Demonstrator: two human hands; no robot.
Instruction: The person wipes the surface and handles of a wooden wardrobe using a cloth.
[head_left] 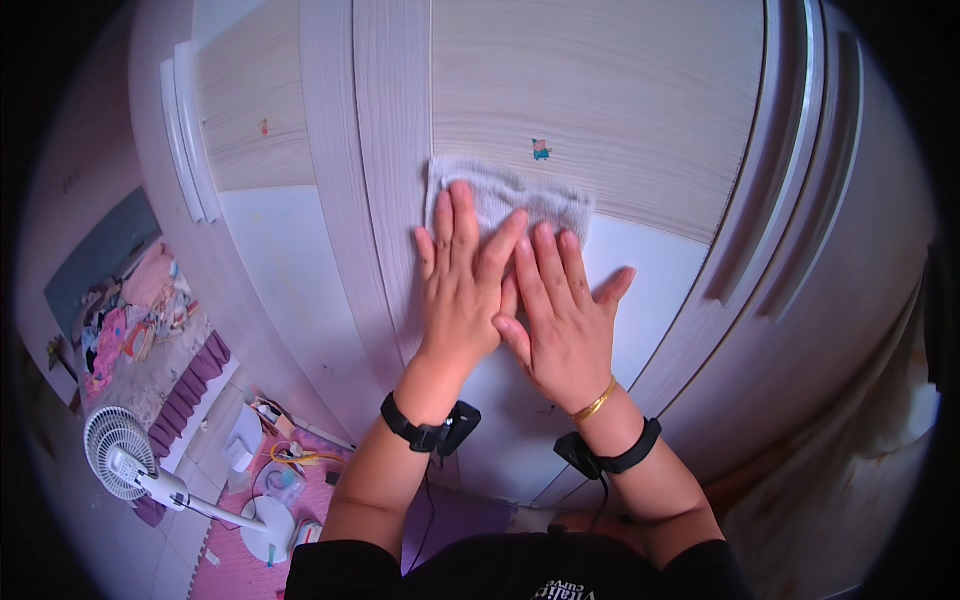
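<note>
A pale grey-white cloth [510,190] lies flat against the wardrobe door [640,260], across the line between its wood-grain upper panel and its white lower panel. My left hand [462,270] presses on the cloth with its fingers stretched and spread. Beside it, my right hand [562,320] also lies flat, its fingertips on the cloth's lower edge and its thumb against the left hand. Just above the cloth, a small cartoon sticker [541,150] is stuck on the panel.
Long raised handles [775,170] run down the doors at right, with another pair [190,130] at left. On the lower left stands a white fan [120,455] on a pink mat among scattered items. Behind it, a bed [150,400] holds heaped clothes. Brown fabric [840,460] hangs at right.
</note>
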